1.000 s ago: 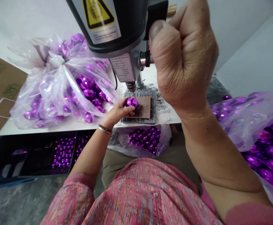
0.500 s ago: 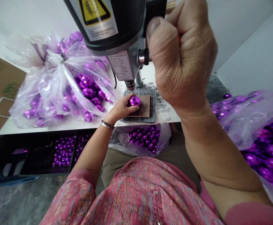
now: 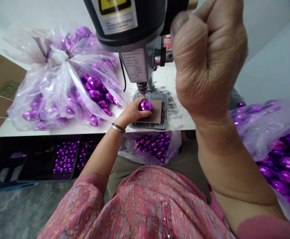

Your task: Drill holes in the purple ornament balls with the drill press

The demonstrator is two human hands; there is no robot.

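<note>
My left hand (image 3: 133,113) is closed around a shiny purple ball (image 3: 145,105), holding it on a brown board (image 3: 155,113) that lies on the drill press's grey base plate (image 3: 161,125). The drill bit (image 3: 143,90) hangs right above the ball, its tip at the ball's top. My right hand (image 3: 206,59) is raised close to the camera in a fist, clenched on the drill press handle, whose metal shaft (image 3: 167,56) shows at the machine's side. The black machine head (image 3: 135,23) fills the top middle.
A clear plastic bag of purple balls (image 3: 65,83) lies on the white table (image 3: 47,131) to the left. Another full bag (image 3: 279,149) sits at the right, a smaller one (image 3: 154,146) in my lap. Black crates (image 3: 35,159) with balls stand below the table. Dark drill dust (image 3: 169,99) surrounds the base plate.
My left hand has kept the ball under the bit, shifting it slightly. My right fist on the handle sits a little higher and further right in view; the camera has moved a bit.
</note>
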